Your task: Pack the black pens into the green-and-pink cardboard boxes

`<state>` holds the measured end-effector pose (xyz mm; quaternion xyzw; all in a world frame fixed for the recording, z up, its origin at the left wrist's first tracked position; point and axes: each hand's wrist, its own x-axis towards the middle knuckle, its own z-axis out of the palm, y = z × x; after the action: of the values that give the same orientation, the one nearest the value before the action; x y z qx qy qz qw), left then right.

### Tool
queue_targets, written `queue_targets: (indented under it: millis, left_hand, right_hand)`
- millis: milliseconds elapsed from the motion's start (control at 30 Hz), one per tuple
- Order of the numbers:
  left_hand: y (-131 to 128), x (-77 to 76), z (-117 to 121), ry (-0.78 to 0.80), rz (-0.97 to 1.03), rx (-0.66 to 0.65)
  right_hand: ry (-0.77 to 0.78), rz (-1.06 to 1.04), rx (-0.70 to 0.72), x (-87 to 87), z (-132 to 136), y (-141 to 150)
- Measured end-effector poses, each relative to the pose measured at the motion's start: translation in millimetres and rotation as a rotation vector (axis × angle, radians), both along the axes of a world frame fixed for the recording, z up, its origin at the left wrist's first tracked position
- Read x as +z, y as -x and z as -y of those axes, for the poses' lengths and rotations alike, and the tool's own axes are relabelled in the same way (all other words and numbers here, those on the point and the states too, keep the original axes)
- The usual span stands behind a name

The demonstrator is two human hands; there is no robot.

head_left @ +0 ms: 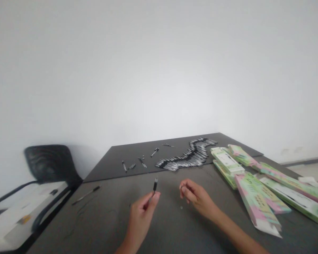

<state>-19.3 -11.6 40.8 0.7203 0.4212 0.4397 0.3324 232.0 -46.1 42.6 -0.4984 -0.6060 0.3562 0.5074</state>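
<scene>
My left hand (145, 208) is closed in a pinch around a pen piece (155, 184) with a black grip, held upright with its clear end up. To its right, my right hand (194, 194) has thumb and forefinger pressed together. Whether something small sits between those fingertips I cannot make out. On the dark table just below the right hand lies a tiny pale piece (181, 207). Beyond both hands, a long curving row of black and clear pens (187, 158) lies side by side.
Loose pens and pen parts (142, 162) are scattered left of the row. One single pen (86, 195) lies near the table's left edge. Green and pink pen boxes (257, 201) pile up on the right. A black chair (51, 164) bearing a white box (29, 215) stands left.
</scene>
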Motion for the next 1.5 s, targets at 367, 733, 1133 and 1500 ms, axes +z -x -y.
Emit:
queue_targets:
  millis: [367,733,1133,1500]
  left_hand:
    - [-11,-10.0,17,-0.216,-0.177,-0.138]
    - [-8,-12.7,17,-0.291,-0.242,-0.141]
    - [-8,-8.6,20,-0.502,-0.246,-0.178]
    - [-9,-6.8,23,-0.518,-0.237,-0.186]
  right_hand:
    - [-0.003,-0.092,-0.072,16.6,6,-11]
    - [0.004,0.031,0.026,31.9,18,-10]
    - [-0.076,0.128,0.081,47.5,27,-19]
    - [-0.202,0.302,0.054,52.3,30,-23]
